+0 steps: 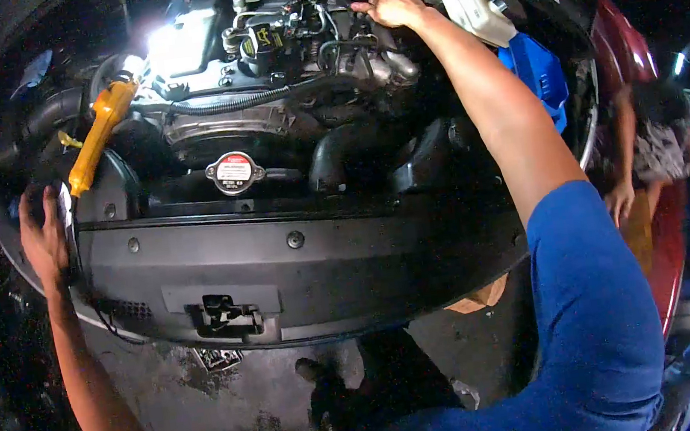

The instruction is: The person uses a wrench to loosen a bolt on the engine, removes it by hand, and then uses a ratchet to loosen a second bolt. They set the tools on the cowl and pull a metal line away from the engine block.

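Observation:
My right hand (393,8) reaches to the back right of the engine (281,42), with a finger stretched out to the left over the parts there; whether it holds something small I cannot make out. Beside it is a whitish plastic tank (465,1). At the left edge of the engine bay, my left hand (44,238) rests with its fingers apart, close to a thin pale object (66,207). A lit yellow work lamp (102,133) leans over the left side of the engine. A radiator cap (234,172) sits at the front middle.
A blue container (536,76) stands at the right of the bay. The black front panel (324,257) runs across the middle. A co-worker (658,134) is at the right beside a red car (615,31). A cardboard piece (482,294) lies low.

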Tool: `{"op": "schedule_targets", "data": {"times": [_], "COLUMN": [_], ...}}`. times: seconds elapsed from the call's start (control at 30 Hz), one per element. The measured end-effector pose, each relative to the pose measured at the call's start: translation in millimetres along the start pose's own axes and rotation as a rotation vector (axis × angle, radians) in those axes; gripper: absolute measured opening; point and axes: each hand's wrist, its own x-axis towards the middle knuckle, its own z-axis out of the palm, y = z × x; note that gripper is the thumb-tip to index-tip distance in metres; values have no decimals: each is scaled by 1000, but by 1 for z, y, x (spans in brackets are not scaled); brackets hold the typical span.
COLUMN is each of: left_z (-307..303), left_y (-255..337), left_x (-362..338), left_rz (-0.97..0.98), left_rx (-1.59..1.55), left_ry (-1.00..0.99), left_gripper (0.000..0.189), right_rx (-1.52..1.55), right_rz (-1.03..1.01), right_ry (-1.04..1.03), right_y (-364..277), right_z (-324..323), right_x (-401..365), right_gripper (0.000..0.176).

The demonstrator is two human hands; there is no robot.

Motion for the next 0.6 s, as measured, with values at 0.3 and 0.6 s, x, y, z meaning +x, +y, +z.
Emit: {"op": "schedule_targets", "data": {"times": [0.3,0.6], "left_z": [-2,5], "left_y": [24,17], "left_x": [7,8], "left_rz": [47,23], "left_rx": [-11,60], "left_ry": [-151,-26], "left_gripper": [65,72], "right_rx": [-16,-78], "right_rz": [130,101], "right_ry": [97,147], "right_y": [-3,-2], "right_z": [9,12], "right_x": [6,7], "right_gripper": [80,71]}}
